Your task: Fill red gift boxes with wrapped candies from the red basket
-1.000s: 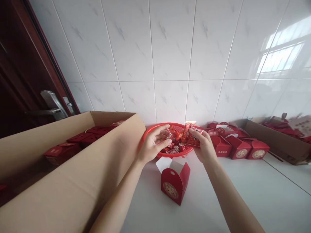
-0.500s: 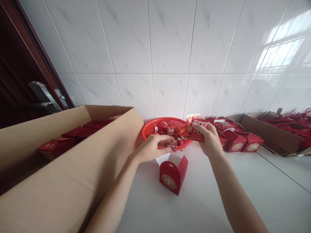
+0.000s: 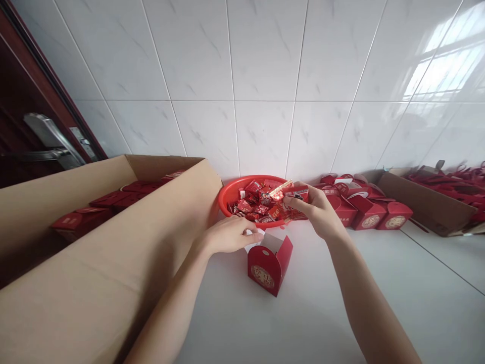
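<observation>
A small red gift box (image 3: 267,270) with gold print stands on the white surface, its top flaps raised. My left hand (image 3: 231,235) is at the box's back left flap, thumb and forefinger slightly apart, with nothing visible between them. Whether it touches the flap I cannot tell. My right hand (image 3: 318,210) pinches red candy packets (image 3: 296,194) with gold edges above the right rim of a red plastic basket (image 3: 224,194). Several wrapped candies (image 3: 261,207) lie loose in the basket behind the gift box.
On the left a tall cardboard carton (image 3: 166,237) holds several red boxes (image 3: 113,202). Closed red gift boxes (image 3: 373,215) are grouped at the right, beside another carton (image 3: 428,207) filled with red items. A tiled wall (image 3: 204,65) runs behind; a door handle (image 3: 49,139) shows at far left.
My left hand has moved from the basket's front rim, where it had a small wrapped candy, down to the box flap. My right hand has tilted the packets and shifted left over the basket.
</observation>
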Demonstrator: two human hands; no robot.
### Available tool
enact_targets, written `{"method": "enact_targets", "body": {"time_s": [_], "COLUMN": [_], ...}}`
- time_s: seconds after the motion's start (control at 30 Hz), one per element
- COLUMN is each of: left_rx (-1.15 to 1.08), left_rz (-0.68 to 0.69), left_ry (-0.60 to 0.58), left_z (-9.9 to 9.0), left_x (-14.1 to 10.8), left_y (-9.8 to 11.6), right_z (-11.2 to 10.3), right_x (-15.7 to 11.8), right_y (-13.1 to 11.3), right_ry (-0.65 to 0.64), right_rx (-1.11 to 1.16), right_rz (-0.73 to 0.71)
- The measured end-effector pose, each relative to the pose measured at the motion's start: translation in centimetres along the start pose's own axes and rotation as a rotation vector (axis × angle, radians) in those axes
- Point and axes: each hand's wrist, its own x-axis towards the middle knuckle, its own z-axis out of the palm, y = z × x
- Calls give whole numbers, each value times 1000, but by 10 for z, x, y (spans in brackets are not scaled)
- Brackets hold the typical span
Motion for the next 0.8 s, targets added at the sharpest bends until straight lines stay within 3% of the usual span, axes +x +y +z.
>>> {"method": "enact_targets", "body": {"time_s": [0.27,0.63,0.8], "left_rx": [-82,-50,-59], "left_rz": [-97,-65,-37], "left_ry": [-154,-237,-223], "left_z": [-4,-10,-7], "left_x": [-5,-9,-7], "left_y": [-11,-6,-11], "right_z": [4,9,14], "right_x": [-2,2,5], "right_y": [-1,5,13], "right_ry": [-352,-145,-161], "right_rx": [-233,-89,-132], "right_rz": [76,58,-10]}}
